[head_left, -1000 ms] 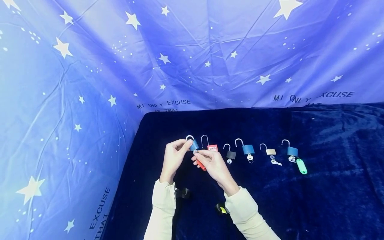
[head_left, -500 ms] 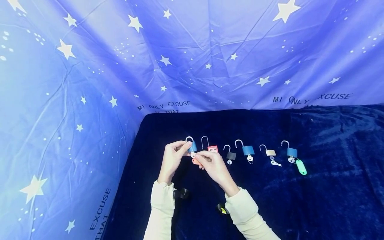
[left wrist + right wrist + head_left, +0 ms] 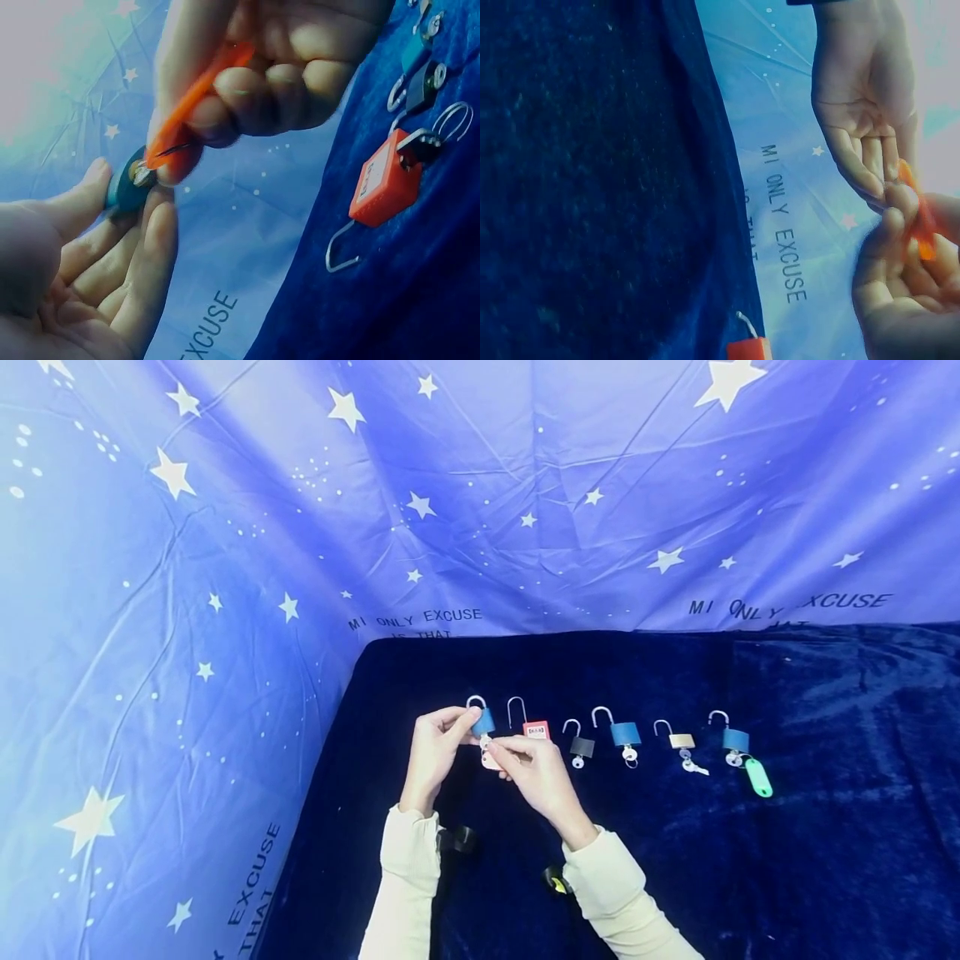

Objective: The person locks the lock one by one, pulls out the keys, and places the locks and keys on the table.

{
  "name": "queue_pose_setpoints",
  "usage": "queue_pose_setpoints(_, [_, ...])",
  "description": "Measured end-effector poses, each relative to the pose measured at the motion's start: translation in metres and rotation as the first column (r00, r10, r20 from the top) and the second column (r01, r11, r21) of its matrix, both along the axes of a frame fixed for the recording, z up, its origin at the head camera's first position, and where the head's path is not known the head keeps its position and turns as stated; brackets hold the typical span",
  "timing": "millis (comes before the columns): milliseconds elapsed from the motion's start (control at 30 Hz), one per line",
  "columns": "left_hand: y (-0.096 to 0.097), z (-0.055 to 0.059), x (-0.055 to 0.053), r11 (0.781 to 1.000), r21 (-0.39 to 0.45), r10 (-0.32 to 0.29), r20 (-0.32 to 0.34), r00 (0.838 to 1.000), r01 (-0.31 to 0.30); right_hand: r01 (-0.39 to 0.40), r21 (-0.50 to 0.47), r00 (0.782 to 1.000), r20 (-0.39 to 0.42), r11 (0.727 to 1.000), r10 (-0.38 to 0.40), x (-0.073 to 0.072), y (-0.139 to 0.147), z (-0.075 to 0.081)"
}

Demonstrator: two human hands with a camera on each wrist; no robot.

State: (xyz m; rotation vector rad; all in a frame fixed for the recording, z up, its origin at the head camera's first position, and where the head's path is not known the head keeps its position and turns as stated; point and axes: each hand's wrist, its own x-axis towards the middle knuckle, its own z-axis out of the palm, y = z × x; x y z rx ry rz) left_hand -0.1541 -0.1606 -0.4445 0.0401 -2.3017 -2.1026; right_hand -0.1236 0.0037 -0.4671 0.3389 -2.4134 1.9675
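Note:
In the head view my left hand (image 3: 438, 752) pinches a small blue padlock (image 3: 484, 720) by its body, its silver shackle pointing up and away. My right hand (image 3: 534, 774) holds the key (image 3: 485, 742) at the padlock's lower end, where the keyhole side faces it. An orange key tag (image 3: 196, 97) hangs from the key and lies along the right fingers in the left wrist view. Close up, the padlock (image 3: 127, 189) sits between left thumb and fingertips, the key's blade hidden. The right wrist view shows both hands meeting around the orange tag (image 3: 925, 244).
To the right, a row of open padlocks with keys lies on the dark blue cloth (image 3: 637, 860): red (image 3: 536, 729), black (image 3: 582, 747), blue (image 3: 625, 733), brass (image 3: 681, 741), and another blue one (image 3: 736, 740) with a green tag (image 3: 758, 778). Starry blue fabric (image 3: 555, 568) hangs behind and left.
My right fingers have turned at the key: the orange tag, earlier hanging down to the right, now lies flatter beside the padlock's base. The left hand keeps its hold on the padlock.

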Motion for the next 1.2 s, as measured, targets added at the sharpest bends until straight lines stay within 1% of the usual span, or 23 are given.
queue_pose_setpoints(67, [-0.002,-0.002,-0.002,0.997,0.052,0.049,-0.018,0.999,-0.048,0.004,-0.008,1.0,-0.011,1.0,-0.004,0.001,-0.001,0.0])
queue_pose_setpoints(133, [-0.006,-0.003,-0.003,0.99,0.104,0.103,-0.043,0.994,-0.098,0.008,-0.011,1.0,-0.015,1.0,-0.008,0.002,-0.001,0.001])
queue_pose_setpoints(200, [-0.009,-0.005,-0.003,0.982,0.136,0.14,-0.07,0.988,-0.129,0.012,-0.017,1.0,-0.003,1.0,-0.012,0.003,-0.002,0.001])
queue_pose_setpoints(233, [-0.01,-0.005,-0.004,0.981,0.141,0.148,-0.079,0.986,-0.136,0.013,-0.018,1.0,0.003,1.0,-0.013,0.003,-0.002,0.001])
queue_pose_setpoints(367, [-0.012,-0.006,-0.005,0.983,0.135,0.137,-0.096,0.986,-0.123,0.02,-0.012,1.0,0.017,1.0,-0.02,0.004,-0.003,0.001])
queue_pose_setpoints(500, [-0.011,-0.008,-0.006,0.983,0.136,0.132,-0.084,0.988,-0.12,0.003,-0.011,1.0,0.022,1.0,-0.003,0.004,-0.003,0.0])
queue_pose_setpoints(633, [-0.01,-0.009,-0.006,0.982,0.145,0.137,-0.073,0.988,-0.125,-0.026,-0.015,0.998,0.055,1.0,0.026,0.003,-0.003,0.0])
queue_pose_setpoints(733, [-0.01,-0.011,-0.006,0.98,0.151,0.143,-0.074,0.987,-0.131,-0.06,0.017,0.995,0.078,0.998,0.059,0.004,-0.004,0.0])
queue_pose_setpoints(800, [-0.01,-0.012,-0.007,0.98,0.151,0.145,-0.071,0.987,-0.133,-0.083,0.055,0.993,0.088,0.995,0.078,0.004,-0.005,0.0])
queue_pose_setpoints(900, [-0.01,-0.014,-0.008,0.981,0.148,0.14,-0.067,0.988,-0.129,-0.099,0.125,0.992,0.087,0.987,0.089,0.005,-0.006,0.001])
queue_pose_setpoints(967, [-0.01,-0.015,-0.009,0.982,0.14,0.134,-0.062,0.989,-0.125,-0.105,0.146,0.992,0.083,0.984,0.094,0.006,-0.006,0.001])
queue_pose_setpoints(1133, [-0.011,-0.018,-0.009,0.988,0.108,0.12,-0.044,0.992,-0.115,-0.146,0.13,0.987,0.079,0.981,0.137,0.007,-0.008,-0.001])
queue_pose_setpoints(1200, [-0.011,-0.02,-0.01,0.989,0.093,0.116,-0.031,0.993,-0.113,-0.156,0.139,0.986,0.086,0.978,0.145,0.007,-0.009,-0.003])
